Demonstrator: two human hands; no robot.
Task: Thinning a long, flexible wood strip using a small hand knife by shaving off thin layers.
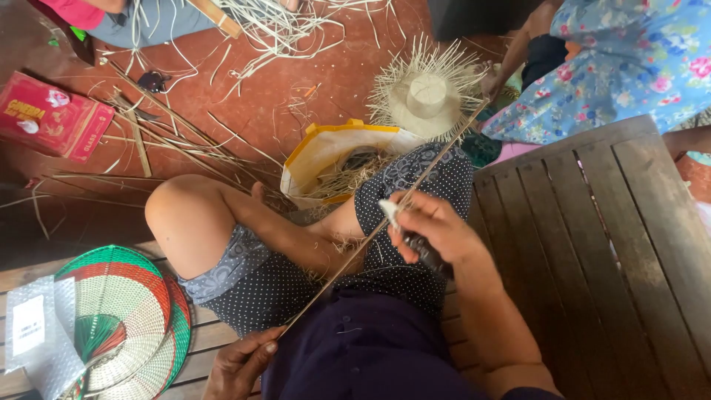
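Head view. Item: long reed strip (pixel 385 222), running 7 to 1 o'clock across the lap. Left hand (pixel 241 361) pinches its lower end; right hand (pixel 433 226) grips knife (pixel 415 241) against it. Risk: blade slipping toward thigh, judged from angle.

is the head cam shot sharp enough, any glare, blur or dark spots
Head view: soft, even light, no hard glare; the right hand with its knife and the long thin strip look reasonably sharp; the left hand at the bottom edge sits in dimmer light; the wooden bench is dark; edges bend slightly from the wide lens.
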